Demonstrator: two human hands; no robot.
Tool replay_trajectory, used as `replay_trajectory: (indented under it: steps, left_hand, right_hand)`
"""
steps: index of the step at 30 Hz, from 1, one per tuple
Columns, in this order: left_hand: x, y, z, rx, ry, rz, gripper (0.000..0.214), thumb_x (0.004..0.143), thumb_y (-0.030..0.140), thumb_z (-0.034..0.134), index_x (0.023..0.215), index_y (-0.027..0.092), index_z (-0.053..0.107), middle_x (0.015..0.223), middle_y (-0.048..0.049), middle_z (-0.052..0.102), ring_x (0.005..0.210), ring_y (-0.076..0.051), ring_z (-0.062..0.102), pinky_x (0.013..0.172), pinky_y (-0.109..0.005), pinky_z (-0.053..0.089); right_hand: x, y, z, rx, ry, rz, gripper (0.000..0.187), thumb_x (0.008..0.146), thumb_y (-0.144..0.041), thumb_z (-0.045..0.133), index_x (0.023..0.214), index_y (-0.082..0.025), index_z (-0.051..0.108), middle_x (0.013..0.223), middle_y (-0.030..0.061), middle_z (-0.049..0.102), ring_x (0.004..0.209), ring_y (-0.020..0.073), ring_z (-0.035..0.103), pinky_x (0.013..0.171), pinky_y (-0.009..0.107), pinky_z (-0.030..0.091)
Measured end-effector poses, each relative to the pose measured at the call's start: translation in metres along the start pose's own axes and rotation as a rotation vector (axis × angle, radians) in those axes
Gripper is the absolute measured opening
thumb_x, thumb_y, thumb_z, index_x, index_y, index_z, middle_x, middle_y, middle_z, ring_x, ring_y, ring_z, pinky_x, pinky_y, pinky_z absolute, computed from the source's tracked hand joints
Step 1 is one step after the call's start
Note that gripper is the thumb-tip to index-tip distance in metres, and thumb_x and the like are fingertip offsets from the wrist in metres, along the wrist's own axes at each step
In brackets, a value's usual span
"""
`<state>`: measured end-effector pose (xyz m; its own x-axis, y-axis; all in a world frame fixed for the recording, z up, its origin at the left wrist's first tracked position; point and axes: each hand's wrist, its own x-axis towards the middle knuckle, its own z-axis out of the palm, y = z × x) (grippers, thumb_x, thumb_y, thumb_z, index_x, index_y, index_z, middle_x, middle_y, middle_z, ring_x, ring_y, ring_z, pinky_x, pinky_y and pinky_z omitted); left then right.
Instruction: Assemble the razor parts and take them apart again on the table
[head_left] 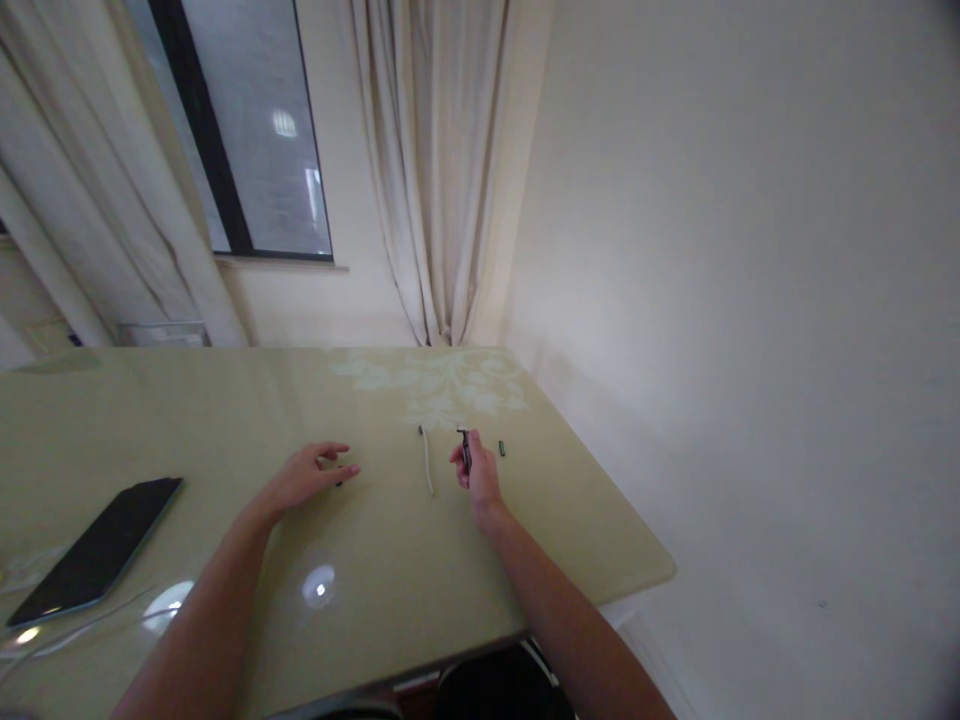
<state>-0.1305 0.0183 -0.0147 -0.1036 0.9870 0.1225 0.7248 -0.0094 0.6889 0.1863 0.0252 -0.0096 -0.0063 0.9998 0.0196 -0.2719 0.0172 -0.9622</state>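
Note:
My right hand (478, 480) is closed around the dark handle of a razor (466, 452), its T-shaped head pointing away from me. Just right of that hand lies a small dark rectangular piece (502, 449), much like a razor cartridge. Between my hands, a slim whitish stick with a dark tip (427, 462) rests on the table. My left hand (309, 478) hovers low over the tabletop, open, thumb and forefinger apart. A small dark item (339, 484) shows at its thumb, partly hidden; whether the thumb touches it is unclear.
The pale, glossy table (390, 580) has a rounded right corner beside the wall (750, 350). A dark tablet-like slab (101, 545) lies at the left, with a thin cable (75, 632) near it. Curtains (431, 180) and a window stand behind.

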Motion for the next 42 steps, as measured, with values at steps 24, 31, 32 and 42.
replay_trajectory:
  steps: [24,31,32,42]
  left_hand:
    - [-0.039,0.118,0.076,-0.308,0.134,0.637,0.034,0.083,0.048,0.079,0.109,0.025,0.074,0.104,-0.0064,0.069,0.097,-0.023,0.06,0.087,-0.036,0.05]
    - [-0.043,0.109,0.063,-0.36,0.07,0.56,0.035,0.082,0.047,0.08,0.11,0.026,0.073,0.106,-0.0049,0.068,0.086,-0.018,0.058,0.074,-0.03,0.047]
    - [-0.043,0.109,0.063,-0.369,0.06,0.557,0.035,0.082,0.046,0.08,0.109,0.025,0.073,0.105,-0.0047,0.068,0.085,-0.018,0.058,0.074,-0.03,0.047]
    - [-0.043,0.106,0.061,-0.452,-0.112,0.396,0.065,0.073,0.048,0.086,0.13,0.026,0.066,0.111,-0.0056,0.067,0.083,-0.017,0.055,0.073,-0.029,0.046]
  right_hand:
    - [-0.016,-0.013,-0.002,0.155,-0.37,0.289,0.046,0.061,-0.051,0.092,0.079,-0.016,0.067,0.046,-0.0132,0.035,0.041,0.0037,0.018,0.043,0.026,0.007]
    - [-0.02,-0.014,0.001,0.141,-0.478,0.27,0.039,0.065,-0.044,0.092,0.087,-0.015,0.074,0.05,-0.0116,0.04,0.043,0.0037,0.021,0.047,0.027,0.008]
    - [-0.02,-0.014,0.001,0.147,-0.489,0.268,0.038,0.066,-0.043,0.091,0.087,-0.015,0.074,0.05,-0.0117,0.039,0.043,0.0037,0.021,0.047,0.027,0.008]
    - [-0.019,-0.009,0.002,-0.049,-0.358,0.089,0.029,0.07,-0.041,0.079,0.083,-0.017,0.07,0.055,-0.0087,0.043,0.046,0.0066,0.027,0.046,0.025,0.017]
